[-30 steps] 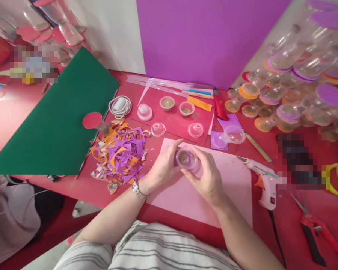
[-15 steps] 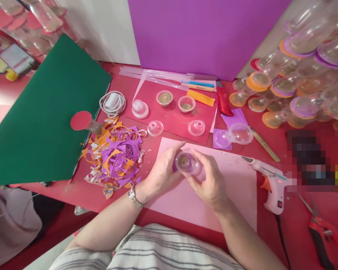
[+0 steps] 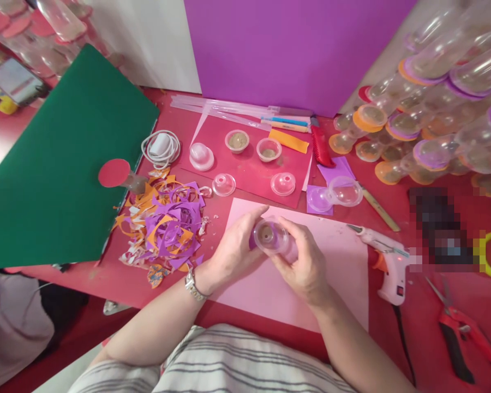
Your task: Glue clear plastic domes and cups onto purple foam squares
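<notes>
Both hands hold one small clear plastic cup (image 3: 270,238) with a purple base and brownish filling, over a pink paper sheet (image 3: 335,273). My left hand (image 3: 238,244) wraps its left side, thumb up. My right hand (image 3: 305,262) grips it from the right and below. Ahead on a red sheet (image 3: 253,174) lie two filled cups (image 3: 237,140), a white dome (image 3: 201,155) and two clear lids (image 3: 223,184).
A pile of purple and orange paper scraps (image 3: 163,226) lies left of my hands. A green board (image 3: 61,164) leans farther left. A glue gun (image 3: 387,262) and red scissors (image 3: 462,327) lie right. Several finished cups (image 3: 417,136) are stacked at the back right. A purple board (image 3: 286,49) stands behind.
The hands keep their grip on the cup, turning it slightly. The view has shifted a little; the table's things have not moved.
</notes>
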Demonstrator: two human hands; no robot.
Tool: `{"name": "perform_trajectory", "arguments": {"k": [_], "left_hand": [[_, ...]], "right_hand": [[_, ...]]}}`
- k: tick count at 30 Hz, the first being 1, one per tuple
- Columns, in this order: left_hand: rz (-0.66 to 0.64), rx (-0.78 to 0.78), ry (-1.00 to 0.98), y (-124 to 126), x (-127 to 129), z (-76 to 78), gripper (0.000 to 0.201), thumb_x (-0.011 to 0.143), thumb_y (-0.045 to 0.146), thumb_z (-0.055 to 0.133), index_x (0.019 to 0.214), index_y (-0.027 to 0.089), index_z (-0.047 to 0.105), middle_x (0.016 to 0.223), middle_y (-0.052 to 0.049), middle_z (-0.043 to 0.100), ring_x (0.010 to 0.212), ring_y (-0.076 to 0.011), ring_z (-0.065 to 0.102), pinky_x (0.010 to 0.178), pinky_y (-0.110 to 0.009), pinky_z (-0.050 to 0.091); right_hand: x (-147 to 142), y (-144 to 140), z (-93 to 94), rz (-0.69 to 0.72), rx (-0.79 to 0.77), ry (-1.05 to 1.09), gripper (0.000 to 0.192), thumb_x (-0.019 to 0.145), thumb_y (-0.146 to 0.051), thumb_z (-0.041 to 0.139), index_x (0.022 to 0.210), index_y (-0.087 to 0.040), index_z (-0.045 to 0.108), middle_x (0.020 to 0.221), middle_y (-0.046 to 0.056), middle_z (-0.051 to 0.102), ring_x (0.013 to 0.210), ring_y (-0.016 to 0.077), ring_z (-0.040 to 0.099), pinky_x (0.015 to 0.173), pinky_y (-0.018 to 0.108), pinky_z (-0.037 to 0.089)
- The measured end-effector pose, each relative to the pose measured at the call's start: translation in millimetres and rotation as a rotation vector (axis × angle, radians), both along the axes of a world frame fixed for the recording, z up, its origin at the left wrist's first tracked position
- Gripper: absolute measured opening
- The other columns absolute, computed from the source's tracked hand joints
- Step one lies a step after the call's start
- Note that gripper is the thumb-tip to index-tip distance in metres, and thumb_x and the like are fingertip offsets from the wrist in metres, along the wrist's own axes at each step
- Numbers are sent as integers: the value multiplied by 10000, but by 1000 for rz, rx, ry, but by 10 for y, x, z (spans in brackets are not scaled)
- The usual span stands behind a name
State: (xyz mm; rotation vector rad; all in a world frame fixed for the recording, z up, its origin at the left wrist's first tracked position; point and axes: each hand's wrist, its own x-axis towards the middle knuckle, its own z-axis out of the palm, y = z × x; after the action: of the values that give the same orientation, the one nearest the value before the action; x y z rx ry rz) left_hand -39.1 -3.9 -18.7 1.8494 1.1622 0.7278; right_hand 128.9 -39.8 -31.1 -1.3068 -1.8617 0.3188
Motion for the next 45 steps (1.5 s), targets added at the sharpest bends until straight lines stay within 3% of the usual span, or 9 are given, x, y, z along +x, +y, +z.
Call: {"name": "perform_trajectory", "arguments": {"k": [4,10,13,19,22,25,30,39,45], "left_hand": [[-6,14,16,-7,-7,-42,639,803,192,653,1404,201,434,1211,-115,669,1070,-221,663,935,-361,538],[-6,76,-17,-6,-6,-131,677,791,236,709,1396,188,408,1199,-125,670,1069,-232,666,934,-366,538],[-8,82,-29,3,-5,-133,671,793,253,710,1388,190,408,1195,-128,670,1067,-235,671,936,-370,536],[7,74,-31,-16,-7,-83,640,796,240,699,1371,192,423,1154,-111,689,1049,-223,682,929,-344,537],[28,109,-24,-27,-9,-113,631,796,226,688,1371,200,429,1158,-104,685,1033,-217,682,929,-352,537],[25,129,-30,-30,-14,-164,604,822,235,661,1375,201,421,1178,-101,675,1036,-206,682,932,-344,537],[-9,113,-34,-23,-8,-203,599,831,231,642,1379,202,401,1157,-89,681,1050,-205,679,962,-349,528],[-26,127,-52,-7,-8,-217,663,787,247,719,1369,189,406,1242,-126,629,1127,-240,647,1005,-397,511],[5,153,-41,5,-28,-270,610,804,218,700,1351,200,428,1170,-87,655,1070,-205,655,971,-362,521]], "right_hand": [[30,5,-4,15,-42,-14,556,930,-423,600,1428,-252,422,1137,119,693,1005,268,697,855,439,589],[199,22,115,73,-50,44,799,883,-716,446,1491,-205,356,1156,151,671,1049,286,674,867,465,588],[309,-48,284,-74,2,133,688,935,-676,391,1433,-206,450,1102,140,685,1006,282,690,835,472,594],[676,-299,600,-461,118,103,303,921,-355,611,1201,-247,652,961,71,731,837,222,718,777,402,591],[986,-434,536,-639,22,10,295,885,-426,636,1085,-214,679,895,72,732,726,208,696,690,368,571],[1275,-583,339,-771,-168,-148,466,834,-619,585,999,-191,664,825,77,719,649,204,658,647,362,539],[1439,-716,76,-839,-441,-229,618,763,-777,447,924,-200,603,916,142,723,756,261,685,654,376,516],[1420,-606,73,-959,-654,94,436,615,-559,662,868,-209,607,739,73,719,474,204,631,585,362,534],[1464,-672,20,-972,-558,370,601,572,-636,738,934,-166,640,759,51,689,611,192,650,480,293,533]]}}
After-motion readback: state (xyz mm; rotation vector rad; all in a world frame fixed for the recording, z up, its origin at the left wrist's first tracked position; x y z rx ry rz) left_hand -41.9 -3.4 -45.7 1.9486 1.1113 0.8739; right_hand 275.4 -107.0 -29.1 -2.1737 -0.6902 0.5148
